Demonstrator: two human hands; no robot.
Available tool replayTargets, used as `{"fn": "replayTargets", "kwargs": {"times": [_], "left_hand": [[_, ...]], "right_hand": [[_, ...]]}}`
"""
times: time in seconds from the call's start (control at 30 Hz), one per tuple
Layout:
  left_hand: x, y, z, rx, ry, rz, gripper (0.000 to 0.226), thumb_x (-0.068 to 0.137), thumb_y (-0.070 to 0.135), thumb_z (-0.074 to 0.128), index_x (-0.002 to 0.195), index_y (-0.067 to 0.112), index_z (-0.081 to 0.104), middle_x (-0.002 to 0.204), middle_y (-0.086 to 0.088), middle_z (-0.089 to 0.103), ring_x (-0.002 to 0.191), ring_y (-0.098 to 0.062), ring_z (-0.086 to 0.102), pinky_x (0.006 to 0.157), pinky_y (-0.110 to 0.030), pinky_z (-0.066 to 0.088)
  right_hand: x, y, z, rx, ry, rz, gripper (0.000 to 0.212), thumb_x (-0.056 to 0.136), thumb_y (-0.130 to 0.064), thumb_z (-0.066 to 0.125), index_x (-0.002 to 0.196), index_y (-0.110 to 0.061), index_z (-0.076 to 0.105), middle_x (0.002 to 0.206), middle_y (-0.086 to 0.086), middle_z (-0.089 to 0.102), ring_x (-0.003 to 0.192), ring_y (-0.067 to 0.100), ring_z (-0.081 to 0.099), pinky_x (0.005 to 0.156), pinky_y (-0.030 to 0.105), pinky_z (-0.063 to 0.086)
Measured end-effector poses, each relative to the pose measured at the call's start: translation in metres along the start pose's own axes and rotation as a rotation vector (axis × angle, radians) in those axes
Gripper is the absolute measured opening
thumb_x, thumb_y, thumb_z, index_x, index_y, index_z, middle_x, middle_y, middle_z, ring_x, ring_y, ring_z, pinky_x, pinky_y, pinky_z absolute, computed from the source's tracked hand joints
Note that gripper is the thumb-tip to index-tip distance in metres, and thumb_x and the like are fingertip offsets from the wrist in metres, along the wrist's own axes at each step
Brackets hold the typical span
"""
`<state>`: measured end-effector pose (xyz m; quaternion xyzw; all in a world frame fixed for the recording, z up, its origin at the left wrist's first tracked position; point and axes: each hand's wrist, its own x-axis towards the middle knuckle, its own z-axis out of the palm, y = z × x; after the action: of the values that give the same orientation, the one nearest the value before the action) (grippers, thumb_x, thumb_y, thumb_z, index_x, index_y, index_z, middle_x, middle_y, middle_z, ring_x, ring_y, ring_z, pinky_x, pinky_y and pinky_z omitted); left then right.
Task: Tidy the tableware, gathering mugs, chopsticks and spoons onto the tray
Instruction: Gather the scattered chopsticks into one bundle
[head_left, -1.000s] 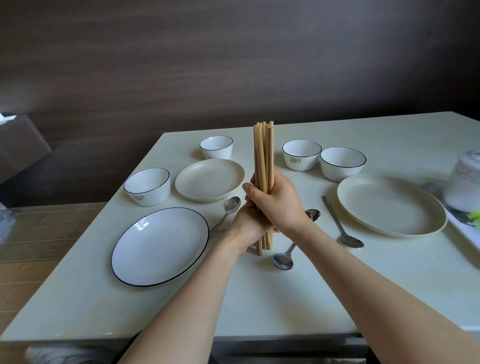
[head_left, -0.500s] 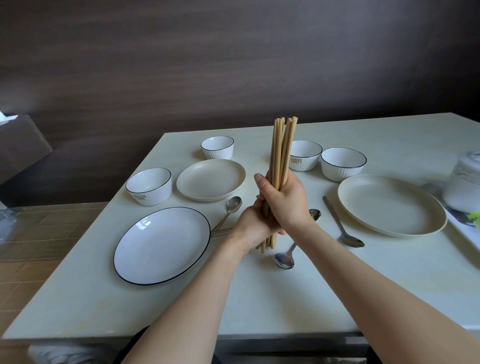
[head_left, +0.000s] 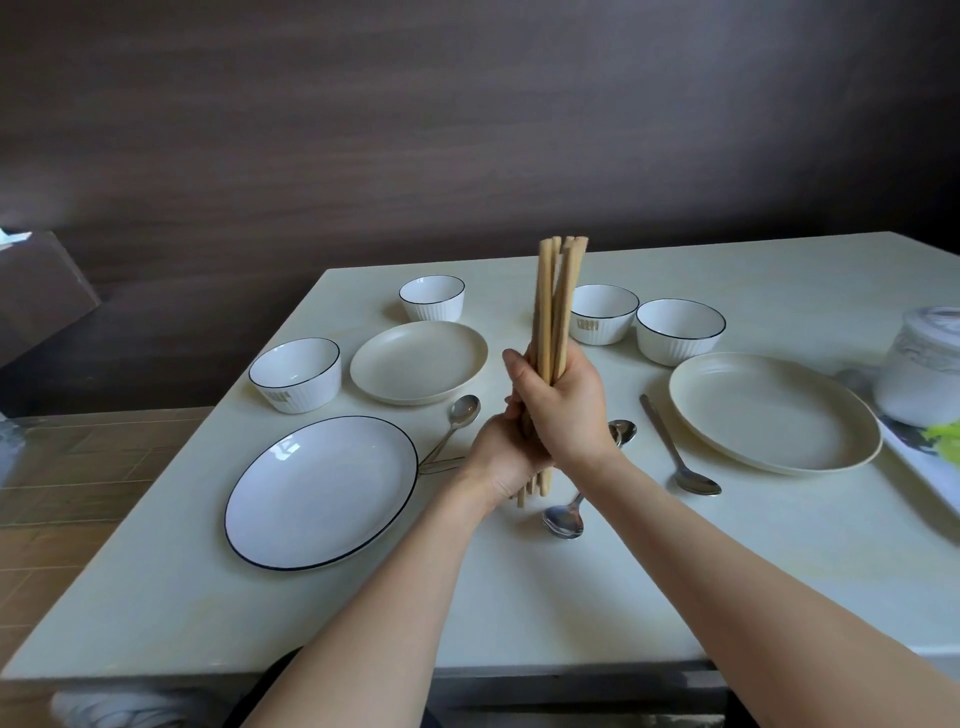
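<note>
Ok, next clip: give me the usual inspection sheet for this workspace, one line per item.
Surface: pale table, set with dishes and cutlery.
Job's things: bundle of chopsticks held upright above the table; four spoons lie loose, one by the white plate, one near the hands, one partly hidden behind the right wrist, one beside the large beige plate; tray at the right edge.
Clutter: four white bowls, white plate, small beige plate, large beige plate, white jar on the tray.
Grippers: left hand and right hand both grip the chopsticks, fingers curled round them.
Cables: nothing seen.
Surroundings: dark wall, wooden floor at left.
</note>
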<state>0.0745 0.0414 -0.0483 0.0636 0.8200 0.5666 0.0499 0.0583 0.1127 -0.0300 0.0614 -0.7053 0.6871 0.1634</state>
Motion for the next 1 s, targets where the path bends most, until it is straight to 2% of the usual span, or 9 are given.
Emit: {"fn": "replayTargets", "kwargs": {"times": [0.13,0.3,0.47,0.57,0.6,0.73,0.83,0.9,1.0], "left_hand": [[-0.012,0.015,0.006,0.056,0.055,-0.045,0.019,0.081,0.008,0.057,0.066,0.016,0.049,0.05,0.003,0.051,0.048,-0.014,0.046,0.041,-0.018,0.034],[-0.026,0.025,0.031,0.201,0.161,0.009,0.01,0.082,0.026,0.061,0.076,0.021,0.054,0.07,0.006,0.062,0.07,-0.018,0.058,0.061,-0.027,0.044],[-0.026,0.058,0.06,0.361,0.137,0.034,0.019,0.09,0.024,0.049,0.072,0.019,0.052,0.065,0.006,0.055,0.066,-0.023,0.051,0.047,-0.025,0.036],[-0.025,0.088,0.087,0.187,0.079,0.136,0.021,0.097,0.012,0.044,0.104,0.019,0.063,0.079,0.009,0.053,0.081,-0.019,0.052,0.075,-0.026,0.051],[-0.025,0.097,0.096,0.145,0.04,0.163,0.02,0.097,0.011,0.045,0.101,0.026,0.058,0.076,0.011,0.05,0.082,-0.019,0.053,0.079,-0.028,0.052],[-0.022,0.122,0.138,0.204,-0.206,0.197,0.022,0.087,0.017,0.06,0.074,0.027,0.046,0.067,0.008,0.053,0.062,-0.016,0.056,0.06,-0.029,0.051],[-0.018,0.131,0.171,0.274,-0.403,0.196,0.034,0.072,0.041,0.072,0.096,0.023,0.056,0.092,0.007,0.063,0.088,-0.013,0.061,0.08,-0.031,0.051],[-0.016,0.136,0.19,0.301,-0.417,0.184,0.033,0.07,0.051,0.068,0.092,0.032,0.052,0.107,0.004,0.061,0.103,-0.015,0.06,0.094,-0.035,0.048],[-0.009,0.141,0.215,0.358,-0.439,0.174,0.031,0.087,0.041,0.059,0.117,0.032,0.058,0.129,-0.004,0.056,0.123,-0.021,0.054,0.102,-0.03,0.041]], "right_hand": [[0.003,-0.01,-0.014,0.193,0.111,0.104,0.024,0.091,-0.021,0.061,0.076,-0.016,0.043,0.053,-0.002,0.05,0.045,0.018,0.054,0.059,0.037,0.051],[-0.004,-0.015,-0.036,0.219,0.167,0.184,0.022,0.091,-0.023,0.062,0.084,-0.008,0.048,0.057,0.001,0.053,0.04,0.013,0.057,0.059,0.035,0.052],[-0.001,-0.033,-0.072,0.09,0.303,0.248,0.035,0.085,-0.028,0.067,0.101,-0.008,0.044,0.081,0.003,0.061,0.059,0.015,0.068,0.066,0.036,0.056],[0.004,-0.047,-0.105,-0.066,0.418,0.176,0.025,0.089,-0.026,0.058,0.095,-0.01,0.04,0.078,0.003,0.054,0.074,0.027,0.066,0.073,0.038,0.053],[0.007,-0.05,-0.119,-0.11,0.449,0.163,0.023,0.091,-0.026,0.055,0.093,-0.011,0.039,0.079,0.003,0.053,0.079,0.03,0.064,0.074,0.038,0.052],[0.02,-0.061,-0.182,-0.129,0.563,0.207,0.019,0.094,-0.026,0.047,0.095,-0.01,0.037,0.083,0.009,0.052,0.067,0.031,0.063,0.068,0.04,0.055],[0.029,-0.07,-0.245,-0.094,0.675,0.248,0.016,0.095,-0.023,0.043,0.1,-0.009,0.035,0.081,0.007,0.049,0.049,0.019,0.054,0.053,0.033,0.052],[0.036,-0.076,-0.296,-0.128,0.775,0.254,0.016,0.094,-0.021,0.044,0.101,-0.01,0.035,0.086,0.011,0.053,0.052,0.021,0.055,0.055,0.036,0.052],[0.045,-0.078,-0.364,-0.236,0.898,0.288,0.017,0.091,-0.018,0.045,0.103,-0.008,0.038,0.099,0.019,0.057,0.06,0.028,0.058,0.054,0.038,0.055]]}}
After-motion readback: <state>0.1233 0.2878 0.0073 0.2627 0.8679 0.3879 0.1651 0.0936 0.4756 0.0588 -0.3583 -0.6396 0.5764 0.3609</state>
